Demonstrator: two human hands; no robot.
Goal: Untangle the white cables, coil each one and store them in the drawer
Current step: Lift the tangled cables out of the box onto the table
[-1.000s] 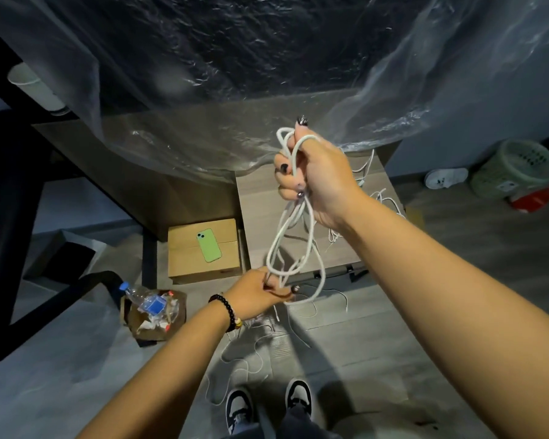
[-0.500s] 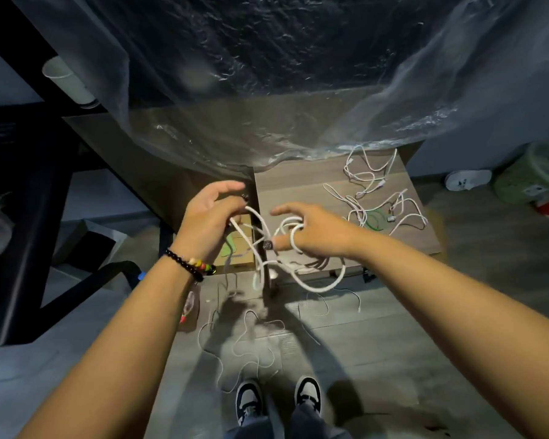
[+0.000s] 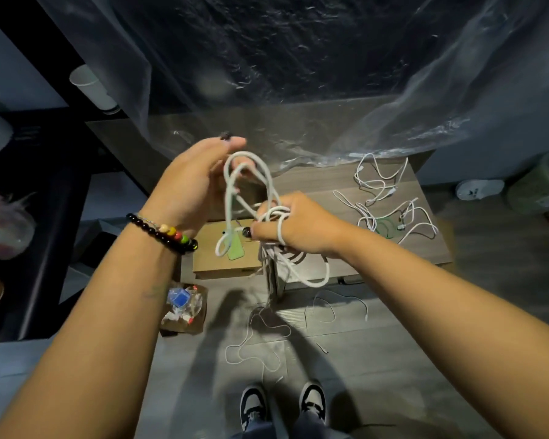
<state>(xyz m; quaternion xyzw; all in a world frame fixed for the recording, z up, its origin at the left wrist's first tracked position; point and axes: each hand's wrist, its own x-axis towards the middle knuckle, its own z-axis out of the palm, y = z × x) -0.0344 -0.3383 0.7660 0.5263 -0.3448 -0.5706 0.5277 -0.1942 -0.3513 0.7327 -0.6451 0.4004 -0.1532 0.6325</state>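
Observation:
A thick white cable point(image 3: 260, 175) hangs in loops between both hands, above the floor. My left hand point(image 3: 194, 182) pinches the top of a tall loop, fingers up. My right hand point(image 3: 301, 228) grips the bundled part lower down, with one strand wrapped round a finger. More loops point(image 3: 311, 277) droop below the right hand. A tangle of thin white cables point(image 3: 390, 204) lies on the low wooden cabinet top point(image 3: 431, 245). Other thin white cables point(image 3: 260, 340) trail on the floor in front of my shoes. No drawer is visibly open.
A cardboard box point(image 3: 222, 264) with a green phone point(image 3: 236, 250) sits left of the cabinet. A small box of rubbish point(image 3: 183, 307) stands on the floor. Clear plastic sheeting point(image 3: 298, 58) covers a desk above. A green basket point(image 3: 542, 188) and a white shoe point(image 3: 479, 189) lie far right.
My left hand rose from the cable's bottom end to lift a tall loop. My right hand dropped from head height to grip the bundle low. The camera tilted, showing the cabinet's cables.

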